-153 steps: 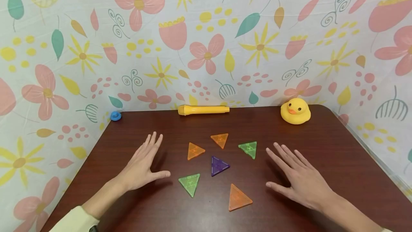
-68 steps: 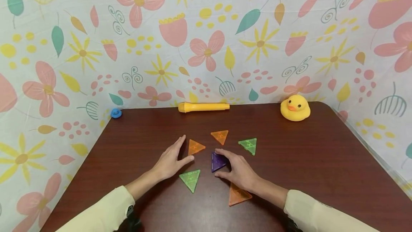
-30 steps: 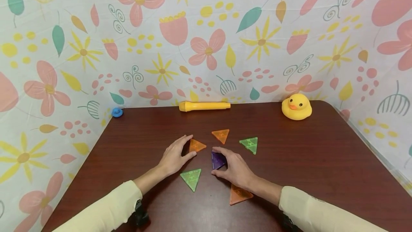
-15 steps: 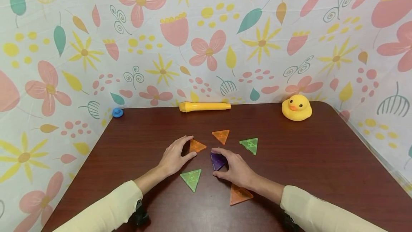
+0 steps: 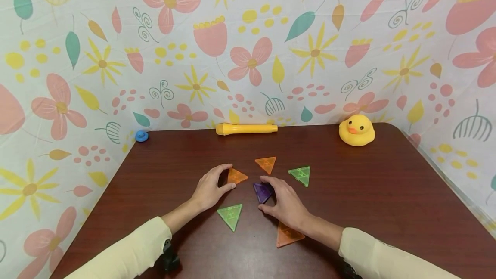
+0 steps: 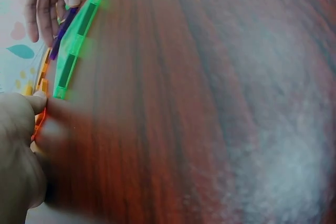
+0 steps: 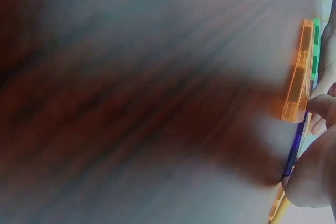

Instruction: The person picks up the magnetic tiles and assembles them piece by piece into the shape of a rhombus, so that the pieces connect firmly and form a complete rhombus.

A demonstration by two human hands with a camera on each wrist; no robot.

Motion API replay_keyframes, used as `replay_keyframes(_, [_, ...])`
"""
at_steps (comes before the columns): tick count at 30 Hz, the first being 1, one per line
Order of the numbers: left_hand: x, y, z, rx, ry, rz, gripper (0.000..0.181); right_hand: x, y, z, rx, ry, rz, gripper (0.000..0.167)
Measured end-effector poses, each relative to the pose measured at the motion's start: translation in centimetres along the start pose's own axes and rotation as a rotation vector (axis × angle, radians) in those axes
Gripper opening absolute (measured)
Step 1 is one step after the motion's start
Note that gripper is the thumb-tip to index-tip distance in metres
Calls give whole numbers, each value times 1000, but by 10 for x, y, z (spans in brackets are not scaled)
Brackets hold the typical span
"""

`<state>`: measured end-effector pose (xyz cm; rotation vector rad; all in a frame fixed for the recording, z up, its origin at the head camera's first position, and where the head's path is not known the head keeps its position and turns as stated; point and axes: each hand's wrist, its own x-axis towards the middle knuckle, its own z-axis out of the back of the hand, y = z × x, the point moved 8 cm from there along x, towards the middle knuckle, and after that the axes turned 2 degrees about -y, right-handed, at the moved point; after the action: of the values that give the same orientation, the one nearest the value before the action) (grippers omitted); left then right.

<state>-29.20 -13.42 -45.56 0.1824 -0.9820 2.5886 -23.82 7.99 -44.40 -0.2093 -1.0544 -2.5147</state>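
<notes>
The left hand [image 5: 210, 187] has thumb and a fingertip around the left orange triangle [image 5: 237, 176], which lies flat on the table. In the left wrist view its thumb touches that orange piece [image 6: 42, 87]. The right hand [image 5: 287, 202] spans the purple triangle [image 5: 262, 192] between thumb and fingers, partly covering its right side. In the right wrist view the purple piece's edge [image 7: 296, 149] runs between thumb and finger. Under the right wrist lies a larger orange triangle [image 5: 287, 235], partly hidden. A green triangle [image 5: 231, 216] lies nearer the front, between the two forearms.
Another orange triangle [image 5: 266, 164] and a green triangle [image 5: 301, 175] lie farther back on the brown table [image 5: 186, 150]. Along the back edge are a blue duck [image 5: 141, 136], a yellow microphone [image 5: 248, 128] and a yellow duck [image 5: 357, 130]. A flowered cloth hangs behind.
Both hands have come inward from the sides, the left to the orange triangle, the right to the purple one. The purple triangle has turned slightly, and lately the right fingertips shifted slightly right.
</notes>
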Motion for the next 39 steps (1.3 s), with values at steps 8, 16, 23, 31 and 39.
replay_keyframes(8, [3,6,0,-109,23,72,64,1,2,0,5,-10,5,76])
replay_keyframes(16, [3,4,0,-132,4,51,63,2,5,-3,14,42,41,73])
replay_keyframes(23, [4,1,1,-153,-18,25,63,5,7,-6,49,87,88,75])
replay_keyframes(31, [3,1,3,-167,-31,29,64,5,8,-4,49,78,98,78])
replay_keyframes(39, [1,2,4,-229,-20,26,63,4,8,-2,17,41,32,81])
